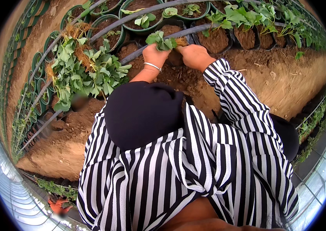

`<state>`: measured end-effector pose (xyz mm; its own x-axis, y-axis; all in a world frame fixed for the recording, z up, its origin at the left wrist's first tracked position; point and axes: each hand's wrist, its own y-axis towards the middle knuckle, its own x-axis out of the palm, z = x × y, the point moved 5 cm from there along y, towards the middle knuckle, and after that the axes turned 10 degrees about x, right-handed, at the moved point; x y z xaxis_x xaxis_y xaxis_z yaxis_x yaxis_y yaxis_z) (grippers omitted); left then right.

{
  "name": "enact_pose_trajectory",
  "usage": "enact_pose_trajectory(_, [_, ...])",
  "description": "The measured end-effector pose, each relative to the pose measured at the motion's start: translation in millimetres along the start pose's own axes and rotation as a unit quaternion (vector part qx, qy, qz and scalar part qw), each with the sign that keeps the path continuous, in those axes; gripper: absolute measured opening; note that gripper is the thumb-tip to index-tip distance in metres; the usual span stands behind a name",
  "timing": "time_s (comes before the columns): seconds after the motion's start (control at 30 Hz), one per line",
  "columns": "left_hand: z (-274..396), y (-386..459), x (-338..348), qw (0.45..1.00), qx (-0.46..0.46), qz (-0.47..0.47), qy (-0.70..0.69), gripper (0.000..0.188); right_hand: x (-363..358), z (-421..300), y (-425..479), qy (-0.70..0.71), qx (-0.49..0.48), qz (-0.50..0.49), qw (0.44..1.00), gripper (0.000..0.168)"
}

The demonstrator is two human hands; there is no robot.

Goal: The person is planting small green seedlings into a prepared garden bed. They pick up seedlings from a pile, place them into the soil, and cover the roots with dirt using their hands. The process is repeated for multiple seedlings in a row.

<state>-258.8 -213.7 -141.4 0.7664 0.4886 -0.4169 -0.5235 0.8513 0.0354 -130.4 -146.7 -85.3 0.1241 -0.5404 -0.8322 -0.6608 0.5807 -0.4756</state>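
My left hand (156, 55), with a bracelet at the wrist, is closed around a leafy strawberry-like seedling (161, 41). My right hand (195, 55) is at the seedling's root end, its fingers pinched near the orange-brown roots (181, 41). Both hands are above the near row of soil-filled black grow bags, close to a grey hose (139, 52). A soil-filled bag (171, 29) is just beyond the seedling. To the left of my left hand lies a large heap of bare-root seedlings (93, 69), some with their roots upward. Whether my right fingers grip the roots or the stem is hard to tell.
Green-rimmed pots (142, 14) with small plants stand beyond the hoses. Black bags of soil (213, 39) continue to the right, with leafy seedlings (244, 17) along them. Bare earth (284, 75) lies at right. A person in orange (59, 205) is far off at lower left.
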Motion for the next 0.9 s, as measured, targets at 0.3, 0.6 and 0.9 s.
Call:
enact_pose_trajectory(0.3, [28, 8, 1, 0.977, -0.174, -0.057, -0.106, 0.023, 4, 11, -24, 0.069, -0.043, 0.163, 0.983, 0.046])
enact_pose_trajectory(0.6, [40, 10, 0, 0.979, -0.187, -0.075, -0.038, 0.026, 6, 2, -18, 0.065, 0.011, 0.091, 0.994, 0.052])
enact_pose_trajectory(0.9, [26, 5, 6, 0.979, -0.171, -0.049, -0.100, 0.026, 24, 4, 21, 0.189, 0.033, -0.070, 0.979, 0.036])
